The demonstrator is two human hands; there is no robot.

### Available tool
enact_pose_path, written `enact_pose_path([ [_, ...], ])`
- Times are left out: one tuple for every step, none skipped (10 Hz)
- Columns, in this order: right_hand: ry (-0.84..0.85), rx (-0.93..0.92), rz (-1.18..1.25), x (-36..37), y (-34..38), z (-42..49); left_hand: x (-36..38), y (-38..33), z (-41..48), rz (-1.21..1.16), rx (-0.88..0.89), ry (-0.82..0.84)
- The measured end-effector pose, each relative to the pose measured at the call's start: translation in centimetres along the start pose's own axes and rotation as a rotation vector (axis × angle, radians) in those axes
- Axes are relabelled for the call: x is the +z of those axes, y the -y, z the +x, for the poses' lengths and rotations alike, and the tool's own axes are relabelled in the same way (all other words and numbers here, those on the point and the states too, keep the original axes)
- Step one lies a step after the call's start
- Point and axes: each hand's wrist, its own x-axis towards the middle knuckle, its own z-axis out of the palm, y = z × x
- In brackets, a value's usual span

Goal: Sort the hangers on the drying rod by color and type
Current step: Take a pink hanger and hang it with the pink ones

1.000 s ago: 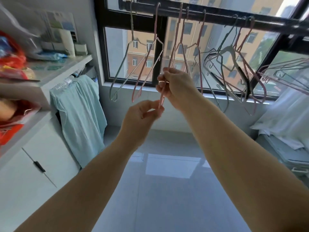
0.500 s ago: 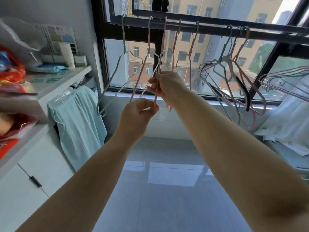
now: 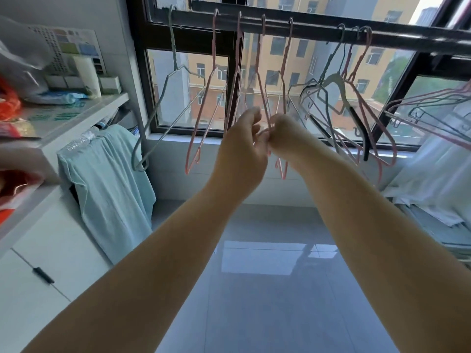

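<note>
A dark drying rod [image 3: 313, 31] runs across the window. At its left hangs a grey-green wire hanger [image 3: 163, 98], then several pink wire hangers [image 3: 211, 80] side by side. Right of them a tangled cluster [image 3: 341, 98] mixes grey, pink and black-tipped hangers. My left hand [image 3: 242, 146] and my right hand [image 3: 285, 136] meet at the middle of the pink group. My right hand pinches the wire of one pink hanger [image 3: 261, 80]; my left hand's fingers curl loosely against it, and I cannot tell whether they grip the wire.
A white shelf unit [image 3: 63, 123] with bottles and bags stands at the left, a light green garment [image 3: 109, 184] draped over it. More hangers [image 3: 433, 108] and white fabric [image 3: 438, 174] fill the right edge. Grey tiled floor lies below.
The view has tilted up, so the rod sits lower in frame. My left hand rose to meet my right hand, and both shifted right along the pink hangers.
</note>
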Motion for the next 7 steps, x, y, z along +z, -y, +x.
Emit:
enact_pose_path([
  [0.025,0.025,0.360,-0.1,-0.8,-0.2,0.8,1.1,0.4,-0.026,-0.078,0.053],
  [-0.002,0.005,0.767,-0.2,-1.5,-0.7,0.7,1.7,0.2,-0.057,-0.140,0.065],
  [-0.110,-0.012,0.859,-0.1,-0.9,-0.2,0.3,2.0,-0.2,-0.085,-0.183,0.087],
  [-0.139,-0.089,0.803,-0.5,0.5,0.7,-0.3,2.1,-0.6,-0.072,-0.209,0.095],
  [-0.144,-0.113,0.868,-1.5,2.1,1.8,-1.1,2.4,-1.1,-0.054,-0.237,0.106],
  [-0.139,-0.083,0.902,-1.3,2.9,2.9,-1.1,2.9,-2.3,-0.032,-0.240,0.168],
  [-0.068,0.061,0.875,0.7,2.5,2.7,-0.7,3.5,-3.8,-0.044,-0.243,0.235],
])
